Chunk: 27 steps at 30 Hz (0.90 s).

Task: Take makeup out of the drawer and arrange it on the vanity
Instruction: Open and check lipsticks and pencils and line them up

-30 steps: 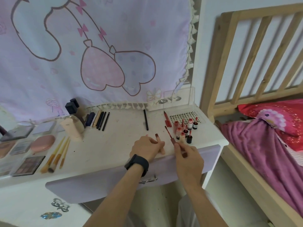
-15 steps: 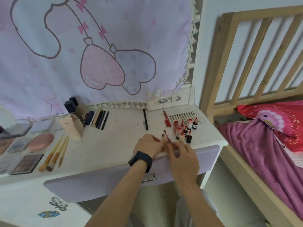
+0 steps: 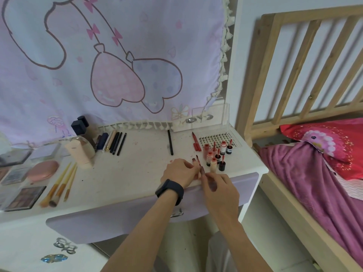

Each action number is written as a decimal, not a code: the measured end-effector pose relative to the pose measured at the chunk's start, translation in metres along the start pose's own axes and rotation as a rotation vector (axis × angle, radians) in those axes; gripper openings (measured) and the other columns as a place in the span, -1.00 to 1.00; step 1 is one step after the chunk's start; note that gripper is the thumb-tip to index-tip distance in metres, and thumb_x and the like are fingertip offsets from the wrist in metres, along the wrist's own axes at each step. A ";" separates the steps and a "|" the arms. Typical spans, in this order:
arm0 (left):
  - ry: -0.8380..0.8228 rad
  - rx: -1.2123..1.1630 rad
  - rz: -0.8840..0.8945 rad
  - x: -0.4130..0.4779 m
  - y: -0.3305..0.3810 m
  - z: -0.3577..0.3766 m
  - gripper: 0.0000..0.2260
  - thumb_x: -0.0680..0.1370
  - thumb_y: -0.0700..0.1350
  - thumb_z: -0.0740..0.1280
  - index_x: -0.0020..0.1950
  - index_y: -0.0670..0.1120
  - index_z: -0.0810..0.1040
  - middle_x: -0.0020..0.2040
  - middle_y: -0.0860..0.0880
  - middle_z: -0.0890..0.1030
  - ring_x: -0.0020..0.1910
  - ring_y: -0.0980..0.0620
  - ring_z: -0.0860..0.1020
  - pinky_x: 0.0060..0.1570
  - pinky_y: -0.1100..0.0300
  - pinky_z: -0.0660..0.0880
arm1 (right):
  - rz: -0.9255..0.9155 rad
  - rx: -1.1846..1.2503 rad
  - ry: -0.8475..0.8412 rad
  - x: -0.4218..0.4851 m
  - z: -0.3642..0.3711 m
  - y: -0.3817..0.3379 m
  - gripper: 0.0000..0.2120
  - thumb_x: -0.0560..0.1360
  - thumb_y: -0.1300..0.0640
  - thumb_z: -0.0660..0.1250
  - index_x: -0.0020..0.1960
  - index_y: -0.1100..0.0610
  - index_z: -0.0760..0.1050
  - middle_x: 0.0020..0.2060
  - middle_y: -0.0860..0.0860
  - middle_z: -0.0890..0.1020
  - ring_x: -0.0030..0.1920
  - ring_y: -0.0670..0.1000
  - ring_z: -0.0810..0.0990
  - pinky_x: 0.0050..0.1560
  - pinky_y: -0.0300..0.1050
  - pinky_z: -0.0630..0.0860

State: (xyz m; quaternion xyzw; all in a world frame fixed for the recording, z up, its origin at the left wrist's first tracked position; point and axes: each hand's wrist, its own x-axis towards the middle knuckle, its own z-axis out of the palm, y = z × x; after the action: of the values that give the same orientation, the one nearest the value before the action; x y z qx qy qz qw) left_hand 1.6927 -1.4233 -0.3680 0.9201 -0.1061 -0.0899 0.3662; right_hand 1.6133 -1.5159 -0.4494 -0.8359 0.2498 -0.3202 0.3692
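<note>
A person's left hand [image 3: 179, 171] curls around a small lip gloss tube [image 3: 193, 160], and only the tube's top pokes out past the fingers. The right hand [image 3: 220, 188] pinches the applicator wand [image 3: 198, 163] by its cap, with the dark red tip angled up just beside the tube's mouth. Blur hides whether tip and tube touch. Both hands meet low over the front right part of the white vanity top [image 3: 127, 173], and a dark watch [image 3: 170, 191] sits on the left wrist. Just beyond and to the right of the grip stands a tight cluster of upright lip gloss tubes [image 3: 216, 156]. Behind them lies a false lash tray [image 3: 218, 138], with a clear acrylic stand [image 3: 212, 118] at the back edge. A red lip pencil [image 3: 195, 143] and a black pencil [image 3: 170, 143] lie beyond the grip, pointing away. Well to the left are a row of pencils [image 3: 114, 143], a peach foundation tube [image 3: 80, 152], two dark-capped bottles [image 3: 80, 124], three makeup brushes [image 3: 60, 183], a pink compact [image 3: 43, 170] and an eyeshadow palette [image 3: 24, 198]. Below the wrists is the lilac drawer front [image 3: 117, 218]. A pale cartoon wall cloth [image 3: 117, 65] hangs behind. To the right is a wooden bed rail [image 3: 294, 65] with a purple blanket [image 3: 314, 183].
</note>
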 end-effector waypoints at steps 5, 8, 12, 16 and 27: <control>-0.014 -0.021 -0.003 0.001 0.000 0.002 -0.64 0.56 0.19 0.32 -0.39 0.06 0.56 -0.35 0.09 0.68 -0.19 0.04 0.66 -0.03 0.03 0.61 | 0.010 0.011 -0.003 0.000 0.000 0.004 -0.79 0.56 -0.03 0.39 0.11 0.04 0.68 -0.12 -0.19 0.53 -0.22 -0.19 0.49 -0.12 -0.51 0.26; -0.015 -0.017 -0.002 0.001 0.001 0.002 -0.64 0.55 0.19 0.33 -0.38 0.06 0.55 -0.31 0.07 0.70 -0.18 0.02 0.66 -0.02 0.02 0.61 | 0.029 0.012 -0.014 0.002 0.001 0.006 -0.79 0.57 -0.04 0.38 0.11 0.04 0.67 -0.09 -0.16 0.58 -0.23 -0.23 0.46 -0.11 -0.53 0.25; -0.015 -0.018 -0.003 0.001 0.002 0.001 -0.64 0.55 0.19 0.33 -0.39 0.07 0.54 -0.29 0.05 0.70 -0.17 0.01 0.65 -0.02 0.02 0.61 | 0.052 0.027 -0.013 0.003 0.001 0.008 -0.76 0.57 -0.07 0.37 0.12 0.04 0.67 -0.09 -0.18 0.54 -0.21 -0.32 0.45 -0.11 -0.54 0.24; -0.007 -0.014 -0.012 0.002 0.003 0.003 -0.65 0.55 0.19 0.34 -0.38 0.06 0.53 -0.26 0.04 0.70 -0.16 0.00 0.65 -0.02 0.02 0.61 | 0.053 0.022 -0.016 0.004 0.002 0.008 -0.73 0.57 -0.09 0.36 0.14 0.04 0.66 -0.09 -0.18 0.54 -0.20 -0.34 0.44 -0.11 -0.54 0.24; -0.014 -0.010 -0.015 0.002 0.005 0.005 -0.62 0.56 0.22 0.30 -0.38 0.06 0.51 -0.27 0.02 0.71 -0.15 -0.01 0.66 0.00 0.01 0.60 | 0.058 0.015 -0.020 0.004 0.002 0.009 -0.69 0.54 -0.10 0.39 0.14 0.09 0.67 -0.11 -0.16 0.54 -0.23 -0.24 0.46 -0.11 -0.53 0.25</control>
State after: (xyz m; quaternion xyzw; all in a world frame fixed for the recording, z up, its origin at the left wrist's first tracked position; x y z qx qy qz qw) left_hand 1.6927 -1.4300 -0.3683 0.9184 -0.1013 -0.0997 0.3694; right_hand 1.6161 -1.5233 -0.4556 -0.8286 0.2678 -0.3029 0.3872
